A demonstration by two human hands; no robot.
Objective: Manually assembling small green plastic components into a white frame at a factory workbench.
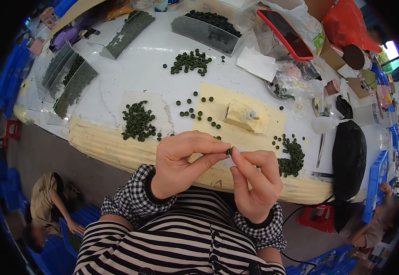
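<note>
My left hand point(181, 160) pinches a small dark green round piece point(229, 151) between thumb and fingertips, above the table's near edge. From the other side my right hand point(256, 181) meets it with the index fingertip; its thumb sits lower and its other fingers are curled. The fingertips partly hide the piece. Beyond them, a small yellowish block with a pale metal-looking peg point(240, 117) stands on a yellow sheet point(273, 110). Loose green pieces point(191, 111) lie just left of it. Piles of similar pieces are left of my left hand point(138, 121) and beside my right hand point(293, 158).
Another green pile point(190, 63) lies farther back. Clear bins point(204, 34) of pieces line the far and left sides. A red-cased phone point(285, 34) leans at the back right. A black bundle point(349, 160) and tweezers point(321, 150) lie right. People sit at both sides.
</note>
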